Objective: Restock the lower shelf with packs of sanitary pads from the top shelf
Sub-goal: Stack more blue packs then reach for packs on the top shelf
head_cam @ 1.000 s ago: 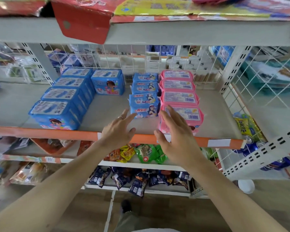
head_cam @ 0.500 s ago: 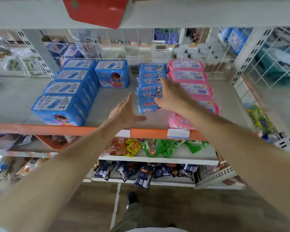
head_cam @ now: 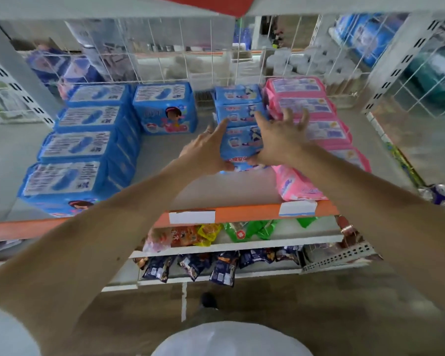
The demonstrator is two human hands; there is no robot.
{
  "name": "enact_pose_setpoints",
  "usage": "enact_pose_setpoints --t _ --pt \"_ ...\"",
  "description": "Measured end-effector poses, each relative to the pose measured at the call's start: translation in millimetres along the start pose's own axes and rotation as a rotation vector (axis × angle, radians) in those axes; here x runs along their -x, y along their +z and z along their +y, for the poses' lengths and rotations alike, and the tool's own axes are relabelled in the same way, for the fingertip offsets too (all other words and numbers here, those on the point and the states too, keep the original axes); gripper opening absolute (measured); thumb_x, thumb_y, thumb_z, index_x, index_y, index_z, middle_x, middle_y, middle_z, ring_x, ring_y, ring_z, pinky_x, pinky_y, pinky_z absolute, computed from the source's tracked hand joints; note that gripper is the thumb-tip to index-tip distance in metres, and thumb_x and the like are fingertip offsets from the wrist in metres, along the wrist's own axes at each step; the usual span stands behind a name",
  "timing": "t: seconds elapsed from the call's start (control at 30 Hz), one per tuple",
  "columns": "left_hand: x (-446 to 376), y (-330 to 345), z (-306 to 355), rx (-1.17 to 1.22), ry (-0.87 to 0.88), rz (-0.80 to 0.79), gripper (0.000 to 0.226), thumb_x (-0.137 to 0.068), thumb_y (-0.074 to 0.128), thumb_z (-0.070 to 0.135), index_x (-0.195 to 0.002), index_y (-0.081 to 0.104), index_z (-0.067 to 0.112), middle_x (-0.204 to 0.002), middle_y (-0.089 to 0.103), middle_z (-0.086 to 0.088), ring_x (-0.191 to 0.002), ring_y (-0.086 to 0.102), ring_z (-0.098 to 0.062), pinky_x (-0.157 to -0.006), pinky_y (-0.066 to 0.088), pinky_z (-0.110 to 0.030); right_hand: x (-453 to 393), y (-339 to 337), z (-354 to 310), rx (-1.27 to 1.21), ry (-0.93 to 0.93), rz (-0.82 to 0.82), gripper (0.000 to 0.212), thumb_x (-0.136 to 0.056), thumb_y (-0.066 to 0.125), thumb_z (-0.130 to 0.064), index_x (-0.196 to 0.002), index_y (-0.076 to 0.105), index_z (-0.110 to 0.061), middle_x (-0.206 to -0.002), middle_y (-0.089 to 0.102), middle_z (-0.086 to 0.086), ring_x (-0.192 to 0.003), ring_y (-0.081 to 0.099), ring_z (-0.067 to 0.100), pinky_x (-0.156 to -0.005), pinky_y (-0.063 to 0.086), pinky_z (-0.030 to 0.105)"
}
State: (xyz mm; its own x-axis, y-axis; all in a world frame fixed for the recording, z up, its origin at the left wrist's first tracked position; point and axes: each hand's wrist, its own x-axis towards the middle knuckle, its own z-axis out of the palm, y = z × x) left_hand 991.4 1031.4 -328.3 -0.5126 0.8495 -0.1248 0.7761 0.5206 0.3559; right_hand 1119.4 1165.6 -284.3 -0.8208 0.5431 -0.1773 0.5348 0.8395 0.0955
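Hands frame the front small blue pad pack (head_cam: pixel 242 146), which lies mid-shelf ahead of its row. The left hand (head_cam: pixel 206 154) lies along its left side, fingers straight, thumb at the front corner. The right hand (head_cam: pixel 278 140) covers its right side with fingers spread over the neighbouring pink pad packs (head_cam: pixel 316 129); whether it grips is unclear. Large blue pad packs (head_cam: pixel 72 150) line the shelf's (head_cam: pixel 165 160) left end, behind the orange front edge (head_cam: pixel 244 213).
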Motion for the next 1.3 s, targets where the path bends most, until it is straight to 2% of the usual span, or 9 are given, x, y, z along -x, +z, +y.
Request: enact_pose_setpoints --t 0.23,0.37,0.6,0.73,0.8,0.9,1.1,1.2,1.3 --pt "0.8 -2.3 -12.0 0.08 0.089 -0.062 0.122 -0.078 0.085 0.03 -0.159 -0.007 0.027 -0.149 0.049 -0.012 -0.129 0.054 -0.032 -0.109 0.044 -0.043 7.2 4.4 -1.7 0.028 -0.034 0.095 0.108 -0.076 0.062 -0.074 -0.157 0.008 -0.029 -0.153 0.044 0.005 -0.15 0.012 0.036 -0.113 -0.006 0.073" --pt "3.0 3.1 -6.8 0.128 0.091 -0.05 0.121 -0.079 0.084 0.028 -0.159 -0.007 0.029 -0.147 0.05 -0.012 -0.128 0.055 -0.03 -0.106 0.046 -0.043 6.5 9.6 -3.0 0.064 -0.033 0.112 0.102 -0.076 0.06 -0.074 -0.154 0.017 -0.026 -0.143 0.053 0.002 -0.148 0.016 0.036 -0.112 -0.007 0.073" --pt "11.9 -2.1 -8.7 0.146 0.067 -0.048 0.126 -0.075 0.086 0.038 -0.159 -0.006 0.027 -0.151 0.046 -0.008 -0.13 0.053 -0.028 -0.109 0.045 -0.044 16.0 7.8 4.5 0.01 -0.044 0.115 0.096 -0.079 0.063 -0.069 -0.154 0.02 -0.028 -0.153 0.041 -0.002 -0.148 0.015 0.033 -0.113 -0.004 0.072" --pt "38.0 -13.9 -2.3 -0.078 0.029 0.155 0.102 -0.08 0.066 0.068 -0.156 0.011 0.028 -0.156 0.036 0.005 -0.127 0.054 -0.026 -0.094 0.053 -0.052 34.3 8.5 6.6 -0.084 -0.065 0.205 0.089 -0.086 0.055 -0.068 -0.156 0.019 -0.027 -0.161 0.027 0.0 -0.15 0.011 0.032 -0.114 0.0 0.071" --pt "53.1 -18.7 5.4 -0.131 0.024 0.27 0.084 -0.086 0.057 0.066 -0.152 0.023 0.027 -0.159 0.032 0.006 -0.134 0.047 -0.028 -0.102 0.045 -0.052 44.6 10.7 6.6 -0.167 -0.075 0.274 0.084 -0.088 0.048 -0.068 -0.155 0.021 -0.026 -0.162 0.024 0.001 -0.15 0.011 0.033 -0.115 0.003 0.07" --pt "70.5 -16.8 15.4 -0.169 0.057 0.4 0.076 -0.091 0.05 0.063 -0.151 0.031 0.021 -0.166 0.021 -0.002 -0.15 0.024 -0.026 -0.12 0.02 -0.047 61.7 16.0 4.6 -0.244 -0.079 0.372 0.084 -0.086 0.036 -0.07 -0.155 0.023 -0.025 -0.164 0.02 0.003 -0.15 0.011 0.034 -0.115 0.011 0.068" --pt "107.8 -2.4 53.4 -0.182 0.112 0.448 0.079 -0.089 0.042 0.062 -0.15 0.035 0.012 -0.164 0.025 -0.01 -0.15 0.027 -0.029 -0.12 0.018 -0.057 119.6 25.4 13.3 -0.417 -0.087 0.448 0.083 -0.089 0.035 -0.071 -0.158 0.02 -0.027 -0.168 0.007 0.001 -0.153 -0.003 0.028 -0.117 0.006 0.06" --pt "128.7 0.8 78.7 -0.209 0.143 0.467 0.071 -0.092 0.048 0.056 -0.148 0.038 0.013 -0.161 0.032 -0.008 -0.148 0.032 -0.028 -0.119 0.019 -0.058 148.0 21.5 30.4 -0.432 -0.123 0.447 0.084 -0.086 0.028 -0.071 -0.157 0.024 -0.028 -0.168 0.01 -0.001 -0.152 0.006 0.027 -0.117 0.012 0.059" --pt "149.2 2.7 104.9 -0.248 0.149 0.482 0.069 -0.092 0.051 0.053 -0.148 0.039 0.014 -0.16 0.035 -0.007 -0.147 0.034 -0.028 -0.119 0.021 -0.058 171.4 17.8 48.2 -0.441 -0.159 0.503 0.08 -0.085 0.034 -0.066 -0.153 0.034 -0.026 -0.165 0.024 0.0 -0.148 0.019 0.031 -0.115 0.023 0.061"
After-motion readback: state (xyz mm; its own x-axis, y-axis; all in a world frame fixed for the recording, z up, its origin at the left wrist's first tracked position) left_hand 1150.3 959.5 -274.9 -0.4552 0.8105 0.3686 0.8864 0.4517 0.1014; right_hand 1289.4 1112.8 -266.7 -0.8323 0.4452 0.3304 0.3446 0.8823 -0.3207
